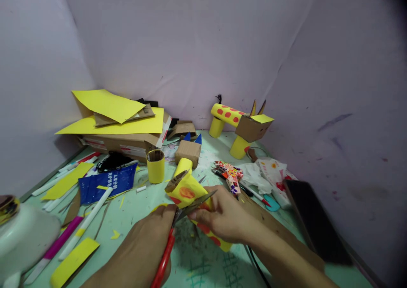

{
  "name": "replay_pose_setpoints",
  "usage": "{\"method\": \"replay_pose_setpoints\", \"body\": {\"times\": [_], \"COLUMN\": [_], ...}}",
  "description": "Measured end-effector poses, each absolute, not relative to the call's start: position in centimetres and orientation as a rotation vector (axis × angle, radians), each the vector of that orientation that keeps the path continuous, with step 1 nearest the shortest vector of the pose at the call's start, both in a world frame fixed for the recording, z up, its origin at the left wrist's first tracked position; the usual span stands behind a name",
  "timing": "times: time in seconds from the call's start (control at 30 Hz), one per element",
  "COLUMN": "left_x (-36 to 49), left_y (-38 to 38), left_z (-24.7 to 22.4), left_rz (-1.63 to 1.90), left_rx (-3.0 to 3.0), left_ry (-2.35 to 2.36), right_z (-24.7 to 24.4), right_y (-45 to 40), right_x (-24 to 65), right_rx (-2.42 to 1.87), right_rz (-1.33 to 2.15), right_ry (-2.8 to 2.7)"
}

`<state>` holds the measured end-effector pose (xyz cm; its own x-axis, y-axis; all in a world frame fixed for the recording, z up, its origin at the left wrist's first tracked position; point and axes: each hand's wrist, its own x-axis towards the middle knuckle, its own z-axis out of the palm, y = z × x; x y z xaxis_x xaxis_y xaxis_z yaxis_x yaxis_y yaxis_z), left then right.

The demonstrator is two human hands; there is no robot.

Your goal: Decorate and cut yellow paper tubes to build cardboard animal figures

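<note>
My left hand point(149, 237) is closed around scissors point(165, 256) with red handles, near where the blades begin. One blade lies slanted across the front of a yellow paper-covered cardboard tube point(182, 192) with orange-red spots. Behind the tube a grey pointed tip shows. My right hand point(227, 213) grips the tube's right side, thumb in front, and spotted yellow paper hangs below its fingers. Part of the left fingers is hidden. Just beyond stand a plain yellow tube point(155, 167) and a small cardboard box point(188, 153) with blue pointed ears.
A spotted giraffe-like cardboard animal point(227, 114) stands at the back right. Yellow sheets point(108, 105) lie on a cardboard box at the back left. Markers point(85, 224) and a blue packet point(108, 182) cover the left side. A dark phone point(314, 220) lies right.
</note>
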<state>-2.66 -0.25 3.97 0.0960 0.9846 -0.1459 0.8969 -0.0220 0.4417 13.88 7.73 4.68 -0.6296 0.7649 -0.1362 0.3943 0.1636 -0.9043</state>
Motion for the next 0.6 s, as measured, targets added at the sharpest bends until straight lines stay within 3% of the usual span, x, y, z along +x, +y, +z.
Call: {"method": "replay_pose_setpoints", "body": {"times": [0.13, 0.43, 0.6], "left_x": [-2.8, -2.7, -3.1], "left_y": [-0.2, 0.0, 0.0], "left_z": [4.0, 3.9, 2.9], "left_rz": [0.163, 0.436, 0.465], "left_rx": [2.016, 1.93, 1.997], "left_ry": [1.866, 1.776, 1.759], "right_z": [4.8, 5.7, 6.3], "right_y": [7.8, 7.7, 7.9], "right_x": [13.9, 13.5, 13.6], "right_rx": [-1.143, -1.426, -1.339], "right_rz": [1.536, 1.582, 1.575], "right_ry": [-2.067, -1.999, -2.053]}}
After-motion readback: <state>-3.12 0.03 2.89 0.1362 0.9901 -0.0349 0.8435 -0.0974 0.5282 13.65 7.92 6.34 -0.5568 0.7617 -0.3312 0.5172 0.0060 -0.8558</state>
